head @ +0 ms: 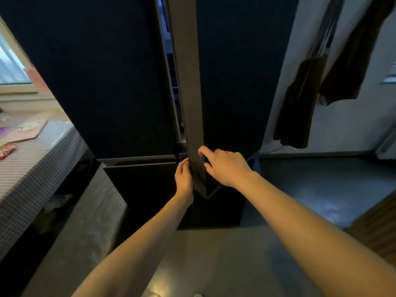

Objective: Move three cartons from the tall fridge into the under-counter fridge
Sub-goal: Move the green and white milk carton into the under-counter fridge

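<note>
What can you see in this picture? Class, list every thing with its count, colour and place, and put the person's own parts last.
Tall fridge: one, dark, centre, filling the upper frame.
Fridge door: one, grey edge, ajar, centre.
Counter: one, grey checked top, left.
Packet: one, red, on the counter's left edge.
Card pieces: some, pale, on the counter.
Hanging clothes: several, dark brown, upper right by the wall.
Floor: grey, lower right.
Left hand: one, gripping the door's edge.
Right hand: one, fingers curled on the door's edge.
</note>
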{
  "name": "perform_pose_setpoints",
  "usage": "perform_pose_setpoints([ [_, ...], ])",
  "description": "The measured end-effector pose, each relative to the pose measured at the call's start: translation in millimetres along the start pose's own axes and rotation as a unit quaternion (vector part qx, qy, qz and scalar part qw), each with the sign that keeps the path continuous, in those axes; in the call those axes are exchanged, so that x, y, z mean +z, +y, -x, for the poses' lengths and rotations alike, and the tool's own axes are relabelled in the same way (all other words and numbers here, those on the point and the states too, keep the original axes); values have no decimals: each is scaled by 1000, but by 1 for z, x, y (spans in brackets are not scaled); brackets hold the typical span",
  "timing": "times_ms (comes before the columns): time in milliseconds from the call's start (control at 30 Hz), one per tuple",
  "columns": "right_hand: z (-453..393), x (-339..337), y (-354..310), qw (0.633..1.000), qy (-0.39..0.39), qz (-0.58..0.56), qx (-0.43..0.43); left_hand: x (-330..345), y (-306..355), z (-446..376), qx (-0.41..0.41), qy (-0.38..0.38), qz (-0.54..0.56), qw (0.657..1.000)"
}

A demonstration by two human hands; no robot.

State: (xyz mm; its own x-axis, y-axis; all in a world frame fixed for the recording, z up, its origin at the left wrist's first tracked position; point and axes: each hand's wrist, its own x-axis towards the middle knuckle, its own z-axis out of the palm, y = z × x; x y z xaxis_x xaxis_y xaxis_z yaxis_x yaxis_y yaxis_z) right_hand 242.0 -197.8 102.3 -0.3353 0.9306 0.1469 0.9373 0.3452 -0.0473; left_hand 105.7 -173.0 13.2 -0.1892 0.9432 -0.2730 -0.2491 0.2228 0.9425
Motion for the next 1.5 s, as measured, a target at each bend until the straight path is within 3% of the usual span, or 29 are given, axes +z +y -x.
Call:
perform_pose_setpoints([
  [100,29,-7,7,1000,-1,16,19,9,8,30,40,-25,-31,998],
  [233,66,-8,15,998,2,14,67,21,18,59,36,-76,-55,995],
  [567,141,-21,61,971,71,29,225,92,24,127,107,-191,-113,969],
  [933,175,-58,152,927,39,-79,363,184,19,162,26,-299,-125,946],
  [1167,176,-59,208,914,38,-63,399,229,20,162,-9,-359,-179,916],
  [1500,173,-51,239,913,71,-56,398,253,21,153,-10,-349,-181,920],
])
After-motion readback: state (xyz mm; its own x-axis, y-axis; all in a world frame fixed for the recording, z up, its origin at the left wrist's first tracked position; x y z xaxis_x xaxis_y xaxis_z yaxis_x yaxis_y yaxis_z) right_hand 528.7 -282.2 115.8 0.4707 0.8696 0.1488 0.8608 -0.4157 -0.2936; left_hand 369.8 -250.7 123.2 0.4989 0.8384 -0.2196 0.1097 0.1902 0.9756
